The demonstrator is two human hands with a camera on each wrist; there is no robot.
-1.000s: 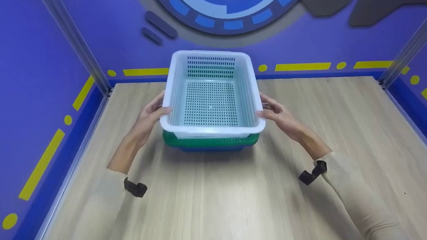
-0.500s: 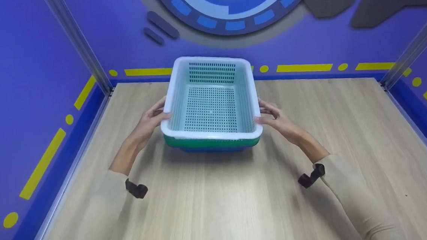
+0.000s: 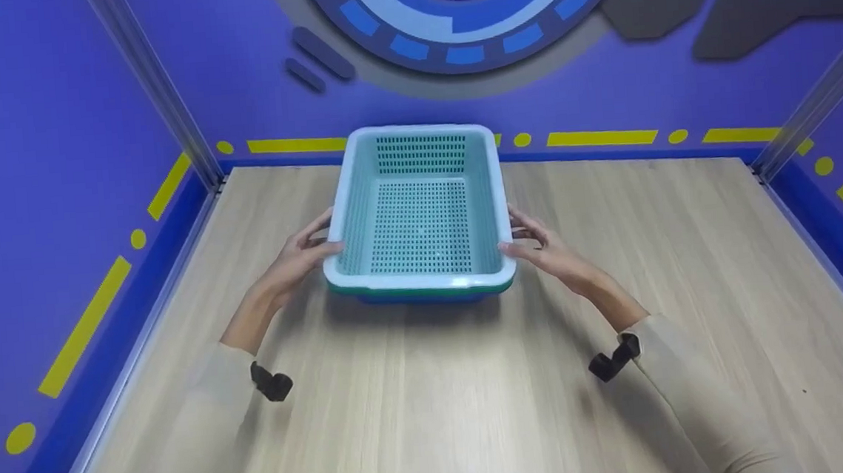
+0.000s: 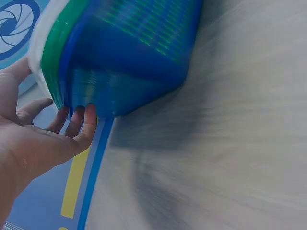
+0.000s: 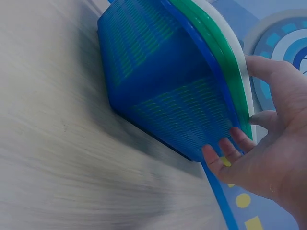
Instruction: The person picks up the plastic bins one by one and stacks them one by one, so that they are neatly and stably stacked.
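In the head view a white perforated plastic basket (image 3: 421, 279) sits nested in a stack at the back middle of the table. Under its rim shows the green basket (image 4: 56, 48), and below that a blue basket (image 5: 165, 57), lowest of the stack. My left hand (image 3: 293, 264) holds the left side of the white rim, thumb on top. On the opposite side my right hand (image 3: 550, 253) grips the rim the same way. In both wrist views the other fingers curl beneath the stacked rims, fingertips close to the blue wall. The white basket has nothing in it.
The stack stands on a pale wood-grain table (image 3: 434, 414), near the blue printed back wall (image 3: 582, 99). Side walls with metal corner posts (image 3: 158, 84) bound the table left and right. Each wrist wears a black camera mount (image 3: 272, 383).
The white basket has moved down into the green basket, both hands going down with it. Its rim now covers most of the green rim that showed earlier.
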